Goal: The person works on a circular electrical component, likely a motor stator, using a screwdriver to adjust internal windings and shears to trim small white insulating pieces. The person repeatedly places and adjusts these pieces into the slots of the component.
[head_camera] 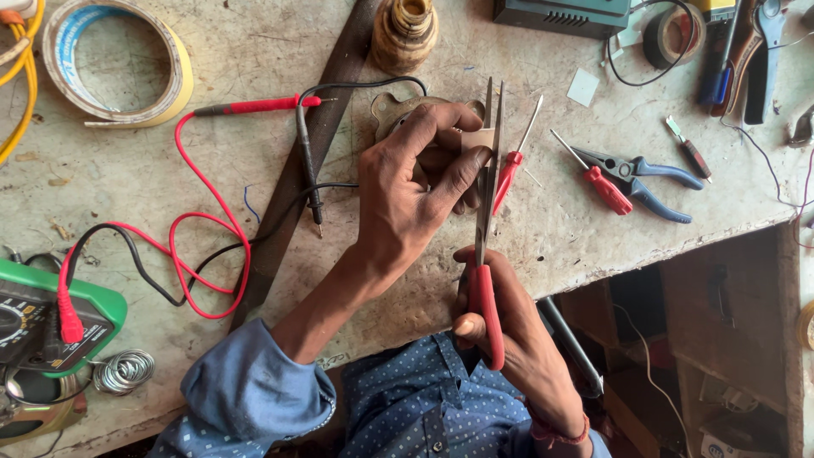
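one head-worn view looks steeply down, close over the workbench (254, 51) edge and the person's lap.

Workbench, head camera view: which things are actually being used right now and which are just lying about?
In use: red-handled scissors in right hand; small pale piece pinched by left hand.

Lying about: tape roll, multimeter, red probe, blue-handled pliers, red screwdrivers, solder coil.
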